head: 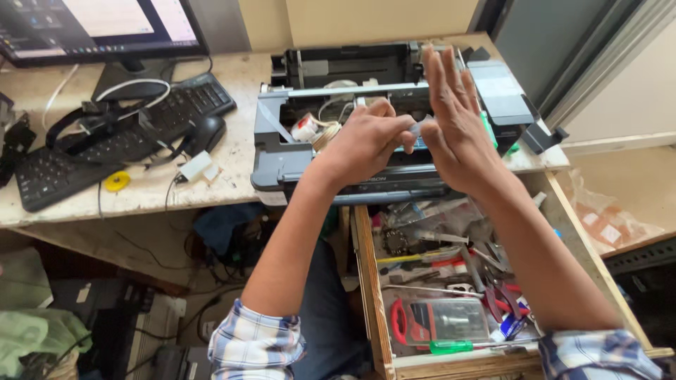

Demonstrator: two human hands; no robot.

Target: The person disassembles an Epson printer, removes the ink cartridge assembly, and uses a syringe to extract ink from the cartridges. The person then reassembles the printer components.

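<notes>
At the far left of the pale, scuffed surface (pixel 211 191), a black keyboard (pixel 113 141) is laid at a slant, with black headphones (pixel 98 119) and white cable draped across it, and the foot of a monitor (pixel 98 28) is seen behind. A small yellow roll (pixel 117 181) is placed just in front of the keyboard, a black mouse (pixel 204 132) is set at the keyboard's right end, and a small white adapter (pixel 195 167) is found just below the mouse. Further right, an opened grey and black printer (pixel 317 91) is stood on the surface, its cover removed and its inner rail and wiring exposed. The left hand (pixel 366 141) is raised above the printer's front, its fingers (pixel 394 127) curled and pressed together in a pinch on a small pale grey part (pixel 420 127). That part is held in the air between the two hands, touching the heel of the right palm. The right hand (pixel 454 119) is held upright just beside the left, palm turned toward it, with its fingers (pixel 443 70) stretched straight and kept close together, nothing being gripped by them. Below the hands, an open wooden drawer (pixel 366 281) is pulled out from under the surface and is crowded with screwdrivers (pixel 451 346), pliers and a red-framed clear case (pixel 440 322). Plaid sleeves are seen at both forearms.
</notes>
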